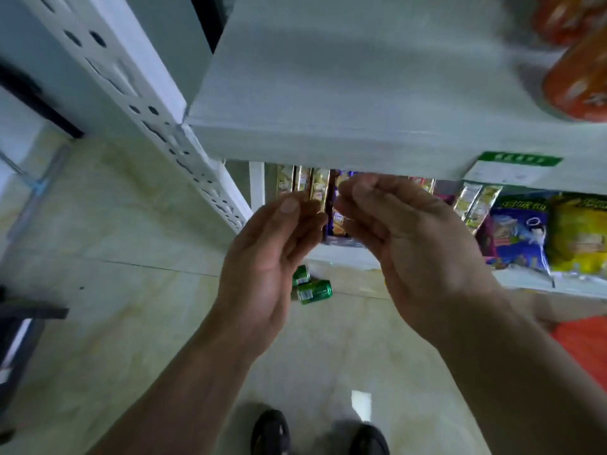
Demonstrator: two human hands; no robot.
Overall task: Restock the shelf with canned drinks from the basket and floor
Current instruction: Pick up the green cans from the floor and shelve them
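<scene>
Both hands hover before the shelf (pixel 361 77), holding nothing; left hand (pixel 262 267) and right hand (pixel 417 254) have fingers (pixel 354 192) loosely curled; two green cans (pixel 312 287) lie on the floor (pixel 131 290) well below them; orange cans (pixel 578 90) sit on the shelf, right.

Snack packets (pixel 519 231) in blue, purple and yellow stand at the right of the frame, with narrow gold packets (pixel 303 183) upright near the centre. A green-topped price label (pixel 512 169) sits at right. Two dark shoes (pixel 271 433) show at the bottom edge on glossy beige floor tiles (pixel 115 241).
</scene>
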